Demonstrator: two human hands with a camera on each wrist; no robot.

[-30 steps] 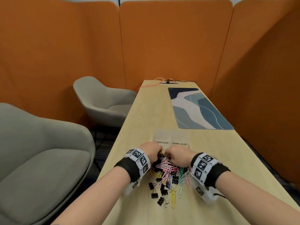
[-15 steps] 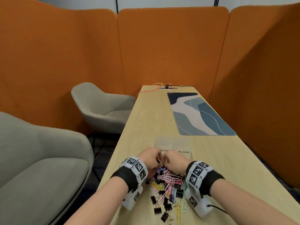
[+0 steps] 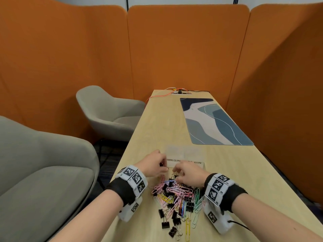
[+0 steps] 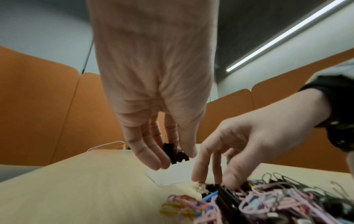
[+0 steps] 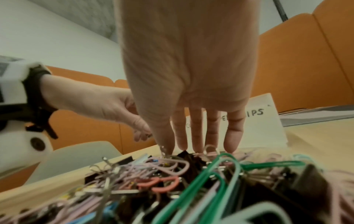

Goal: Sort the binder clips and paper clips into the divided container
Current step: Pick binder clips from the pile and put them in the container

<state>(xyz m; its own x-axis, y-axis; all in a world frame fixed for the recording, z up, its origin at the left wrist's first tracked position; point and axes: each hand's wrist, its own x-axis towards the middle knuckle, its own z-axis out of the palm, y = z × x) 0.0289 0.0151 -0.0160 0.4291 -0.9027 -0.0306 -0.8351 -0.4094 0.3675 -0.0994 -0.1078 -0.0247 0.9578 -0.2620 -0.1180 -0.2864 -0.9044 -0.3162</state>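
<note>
A mixed pile of coloured paper clips and black binder clips lies on the wooden table between my wrists. Just beyond it stands the clear divided container, with a paper label reading BINDER CLIPS and PAPER CLIPS at its front. My left hand is raised by the label's left end and pinches black binder clips between thumb and fingers. My right hand points down at the pile's far edge. Its straight fingertips touch a black binder clip there.
A blue patterned mat lies further up the table on the right. Cables and a socket plate are at the far end. Two grey chairs stand to the left, and orange partition walls surround the table.
My left hand has lifted off the pile with binder clips and moved towards the container's left side. My right hand stays on the far edge of the pile. The head view has tilted up.
</note>
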